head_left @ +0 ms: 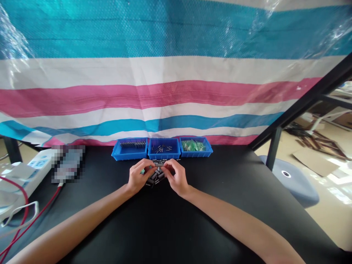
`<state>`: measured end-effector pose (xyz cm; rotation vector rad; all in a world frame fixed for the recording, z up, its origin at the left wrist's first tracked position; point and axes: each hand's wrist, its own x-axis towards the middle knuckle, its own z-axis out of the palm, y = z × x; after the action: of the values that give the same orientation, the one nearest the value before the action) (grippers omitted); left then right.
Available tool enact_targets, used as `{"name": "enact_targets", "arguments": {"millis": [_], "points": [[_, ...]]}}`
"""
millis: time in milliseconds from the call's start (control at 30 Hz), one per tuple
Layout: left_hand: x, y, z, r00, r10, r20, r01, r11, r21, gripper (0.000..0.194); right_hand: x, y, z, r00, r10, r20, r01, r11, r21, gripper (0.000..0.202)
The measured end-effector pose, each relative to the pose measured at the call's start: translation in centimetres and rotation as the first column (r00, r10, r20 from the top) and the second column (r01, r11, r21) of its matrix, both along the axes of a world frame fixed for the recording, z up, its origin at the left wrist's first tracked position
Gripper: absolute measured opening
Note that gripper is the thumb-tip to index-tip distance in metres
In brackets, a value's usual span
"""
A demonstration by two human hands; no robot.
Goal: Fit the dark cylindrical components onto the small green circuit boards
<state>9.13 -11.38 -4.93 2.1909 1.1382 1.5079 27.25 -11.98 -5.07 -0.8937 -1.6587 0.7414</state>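
Note:
My left hand (140,175) and my right hand (176,176) meet in front of the blue bins. Thumbs and fingertips of both are closed in a pinch on the two ends of a small grey rod-shaped part (159,165), held about level. Its exact kind is too small to make out. A bit of teal (142,171) shows by the left fingers. Just under the hands, a loose pile of small dark and silver cylindrical pieces (157,177) lies on the black table (165,223), partly hidden by the fingers.
Three blue bins stand in a row: the left bin (129,157) has shiny metal pieces, the middle bin (164,155) thin dark pins, the right bin (195,154) green-and-white pieces. Left are a power strip (35,170) and red cable (45,209). A striped tarp (176,69) hangs behind.

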Motion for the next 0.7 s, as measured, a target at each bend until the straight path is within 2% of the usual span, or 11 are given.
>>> {"name": "enact_targets", "arguments": {"millis": [267, 433, 700], "points": [[-0.13, 0.02, 0.05, 1.0, -0.014, -0.006, 0.014, 0.999, -0.042, 0.005, -0.04, 0.0, 0.34, 1.0, -0.005, 0.004, 0.005, 1.0, 0.011, 0.01], [-0.39, 0.23, -0.39, 0.999, -0.047, -0.007, 0.047, 0.998, -0.036, 0.005, 0.01, -0.14, 0.41, 1.0, 0.021, 0.001, -0.021, 1.0, 0.006, 0.009], [-0.27, 0.25, -0.65, 0.999, -0.034, -0.002, 0.034, 0.999, -0.017, 0.006, 0.06, -0.24, 0.29, 0.999, 0.034, -0.008, -0.034, 0.999, -0.029, 0.01]]}}
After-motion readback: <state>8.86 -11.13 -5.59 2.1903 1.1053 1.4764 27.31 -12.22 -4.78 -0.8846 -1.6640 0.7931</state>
